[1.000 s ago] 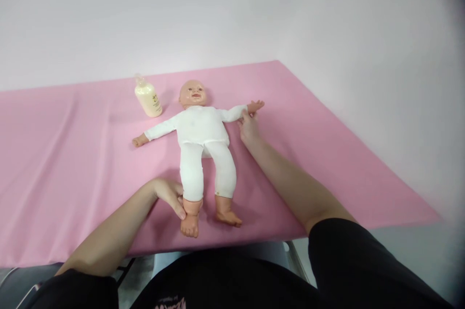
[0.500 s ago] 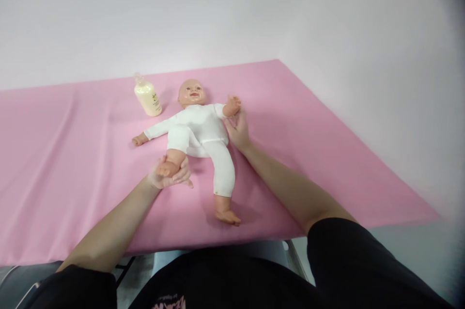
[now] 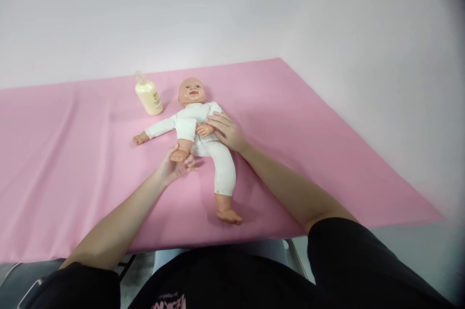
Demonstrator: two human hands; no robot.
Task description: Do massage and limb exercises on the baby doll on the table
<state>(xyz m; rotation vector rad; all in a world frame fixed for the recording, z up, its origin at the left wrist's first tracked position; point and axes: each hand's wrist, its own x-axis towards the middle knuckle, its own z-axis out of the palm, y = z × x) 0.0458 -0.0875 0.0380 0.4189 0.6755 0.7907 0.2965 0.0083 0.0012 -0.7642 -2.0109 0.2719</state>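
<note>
A baby doll (image 3: 196, 111) with a white cloth body lies on its back, head at the far side. My left hand (image 3: 170, 167) holds one lower leg near the bare foot (image 3: 179, 155), and that leg is bent up toward the belly. Laid over the doll's opposite arm, my right hand (image 3: 231, 134) presses it across the belly, fingers on the white sleeve. The small doll hand (image 3: 205, 130) shows just beyond my fingertips. The other leg (image 3: 225, 173) stretches toward me on the cloth, and the free arm (image 3: 158, 128) points out to the left.
A pump bottle (image 3: 149, 98) of pale yellow liquid stands left of the doll's head. Pink cloth (image 3: 72, 163) covers the table, with creases at the left. A white wall (image 3: 218, 13) rises behind. The table's front edge runs close to my body.
My right hand has brought the doll's raised arm inward and down across its belly. My left hand has pushed the held leg up and slightly right, bending it more.
</note>
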